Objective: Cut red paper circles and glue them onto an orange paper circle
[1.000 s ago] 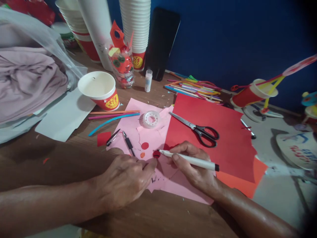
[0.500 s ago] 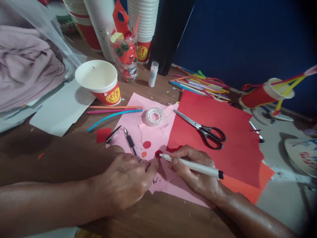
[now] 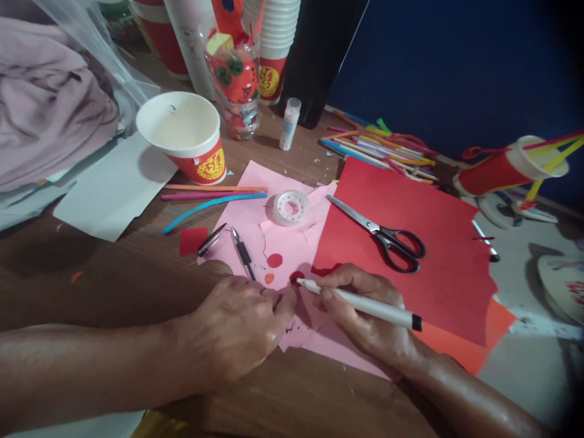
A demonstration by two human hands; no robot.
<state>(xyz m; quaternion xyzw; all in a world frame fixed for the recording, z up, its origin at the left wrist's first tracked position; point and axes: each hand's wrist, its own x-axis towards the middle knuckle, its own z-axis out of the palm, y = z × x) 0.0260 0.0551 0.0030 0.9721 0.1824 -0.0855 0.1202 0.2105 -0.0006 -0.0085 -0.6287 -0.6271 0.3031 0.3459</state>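
Red paper disc (image 3: 296,275); cylindrical marker (image 3: 374,306), right hand (image 3: 376,337).

Bare hands (image 3: 241,328), bare forearms (image 3: 114,365)

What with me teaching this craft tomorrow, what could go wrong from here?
The marker in the right hand has its tip at a small disc, close to the left hand's fingers; a slip could ink a finger or the pink paper.

The pen lies uncapped near the left hand; a nudge might leave stray marks.

The scissors lie near the right hand, which might knock their handles.
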